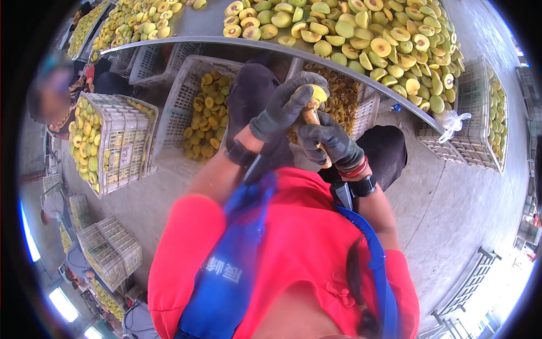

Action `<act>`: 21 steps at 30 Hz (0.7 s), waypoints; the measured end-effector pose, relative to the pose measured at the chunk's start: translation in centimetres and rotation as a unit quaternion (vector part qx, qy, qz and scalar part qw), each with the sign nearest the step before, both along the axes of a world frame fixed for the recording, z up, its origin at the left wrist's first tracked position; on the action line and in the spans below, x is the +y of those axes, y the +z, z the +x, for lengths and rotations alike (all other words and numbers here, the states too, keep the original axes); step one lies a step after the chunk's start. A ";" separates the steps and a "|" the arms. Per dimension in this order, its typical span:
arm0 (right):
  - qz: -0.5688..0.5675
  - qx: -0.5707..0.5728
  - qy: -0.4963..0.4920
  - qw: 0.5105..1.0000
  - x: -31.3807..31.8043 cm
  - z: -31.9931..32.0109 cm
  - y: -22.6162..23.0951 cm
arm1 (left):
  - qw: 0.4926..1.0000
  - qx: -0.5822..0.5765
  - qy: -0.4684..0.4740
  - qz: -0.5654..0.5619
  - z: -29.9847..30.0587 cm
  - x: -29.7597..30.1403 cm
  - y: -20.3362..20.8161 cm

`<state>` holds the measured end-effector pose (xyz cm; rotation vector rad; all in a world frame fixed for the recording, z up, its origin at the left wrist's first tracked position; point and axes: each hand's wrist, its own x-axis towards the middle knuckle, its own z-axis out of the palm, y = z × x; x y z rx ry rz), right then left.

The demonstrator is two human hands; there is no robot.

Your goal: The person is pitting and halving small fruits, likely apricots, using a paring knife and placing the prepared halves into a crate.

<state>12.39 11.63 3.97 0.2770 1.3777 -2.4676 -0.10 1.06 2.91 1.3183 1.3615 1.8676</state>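
Note:
My left hand (288,101), in a dark grey glove, is closed round a yellow-green fruit half (319,95). In my right hand (330,140), gloved alike, is a wooden-handled tool (310,116). Its upper end meets the fruit, and its working tip is hidden there. Both hands are in front of the metal table's edge (248,43), above my lap. Beneath them stands a crate of small brown pieces (337,85), perhaps fruit pits. A crate of yellowish fruit halves (206,116) is beside my left leg.
Many fruit halves (384,45) are heaped on the table. A filled crate (118,141) stands at the left, another (480,113) at the right. A clear plastic bag (451,124) hangs at the table's right end. Another person (56,90) sits at the far left.

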 end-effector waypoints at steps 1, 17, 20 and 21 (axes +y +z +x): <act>0.025 -0.004 -0.016 1.000 0.0 -0.1 0.1 | 0.998 -0.047 0.036 -0.011 0.5 0.0 0.3; 0.192 -0.126 -0.246 0.942 2.2 -0.9 -10.1 | 0.634 0.412 0.588 -0.288 -12.6 -9.2 -2.2; 0.243 -0.069 -0.253 0.934 2.1 -1.9 -9.4 | 0.700 0.424 0.494 -0.294 -14.3 -4.2 -2.1; 0.246 -0.067 -0.253 0.933 2.4 -2.0 -10.3 | 0.702 0.431 0.469 -0.319 -14.9 -1.9 -2.2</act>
